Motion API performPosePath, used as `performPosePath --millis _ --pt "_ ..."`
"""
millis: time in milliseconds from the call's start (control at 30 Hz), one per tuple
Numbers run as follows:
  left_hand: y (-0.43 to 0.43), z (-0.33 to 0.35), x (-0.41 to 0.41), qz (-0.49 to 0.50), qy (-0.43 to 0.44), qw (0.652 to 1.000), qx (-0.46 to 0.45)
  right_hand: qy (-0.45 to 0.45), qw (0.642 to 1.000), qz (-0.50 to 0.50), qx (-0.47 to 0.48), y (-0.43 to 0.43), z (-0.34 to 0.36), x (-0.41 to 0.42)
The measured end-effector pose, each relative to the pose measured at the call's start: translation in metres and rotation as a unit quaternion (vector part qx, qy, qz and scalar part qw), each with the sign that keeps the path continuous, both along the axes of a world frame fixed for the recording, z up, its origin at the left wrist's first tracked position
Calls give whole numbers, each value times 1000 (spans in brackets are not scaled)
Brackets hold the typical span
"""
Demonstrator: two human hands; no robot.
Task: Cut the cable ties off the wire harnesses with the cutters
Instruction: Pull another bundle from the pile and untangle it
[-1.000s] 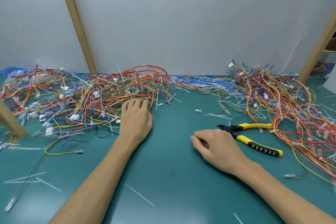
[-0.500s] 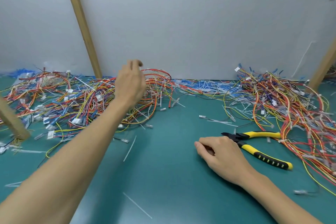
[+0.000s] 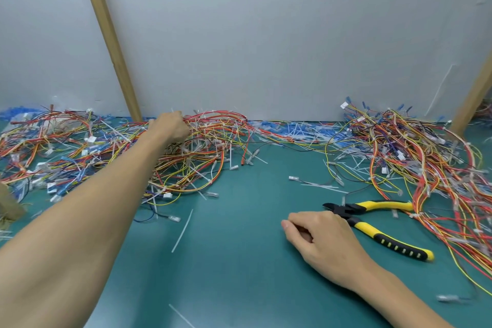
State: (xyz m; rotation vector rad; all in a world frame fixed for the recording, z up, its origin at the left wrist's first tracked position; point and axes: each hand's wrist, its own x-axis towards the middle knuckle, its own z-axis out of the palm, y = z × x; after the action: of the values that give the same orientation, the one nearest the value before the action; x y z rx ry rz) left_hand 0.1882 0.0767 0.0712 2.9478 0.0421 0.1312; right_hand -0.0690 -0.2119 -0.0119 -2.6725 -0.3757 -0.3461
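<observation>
**Item 1. Cutters.** Yellow-handled, black-headed steel side cutters (image 3: 372,224), laid flat on the green-matted bench (image 3: 239,269) toward its right edge. The handles are splayed apart. The long axis runs roughly parallel to the near edge, with the head toward the bench centre and the handles toward the right edge.

**Item 2. Right hand** (image 3: 322,237). Rested on the bench just beside the cutter head, on its centre side, and much the nearer hand to the tool. The fingers (image 3: 300,233) are loosely curled and nothing is seen to be held. Taking up the cutters is judged to need only a short shift toward the right edge.

**Item 3. Left hand** (image 3: 170,126). Stretched out to the far edge, into the heap below. The fingers (image 3: 179,116) are bent down among the wires. Whether a harness is gripped cannot be told.

**Item 4. Wire harnesses.** A tangled heap of red, yellow, orange and blue wire harnesses (image 3: 80,157) along the far left. It is bristling with white nylon cable ties (image 3: 202,138), judged uncut. A second heap (image 3: 426,162) is spread by the right edge.

**Item 5. Offcuts.** Loose white tie strips (image 3: 183,230), scattered mid-bench.
</observation>
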Motion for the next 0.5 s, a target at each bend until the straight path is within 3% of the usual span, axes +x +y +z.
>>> performPosePath --millis 233,367,500 --pt "4 7 12 25 -22 999 -39 -6 1000 4 1 0 -1 0" --pt "1 17 11 30 -100 994 -32 -8 1000 4 5 0 -2 1" --pt "0 55 3 -36 -89 995 12 -8 1000 0 1 0 -2 2"
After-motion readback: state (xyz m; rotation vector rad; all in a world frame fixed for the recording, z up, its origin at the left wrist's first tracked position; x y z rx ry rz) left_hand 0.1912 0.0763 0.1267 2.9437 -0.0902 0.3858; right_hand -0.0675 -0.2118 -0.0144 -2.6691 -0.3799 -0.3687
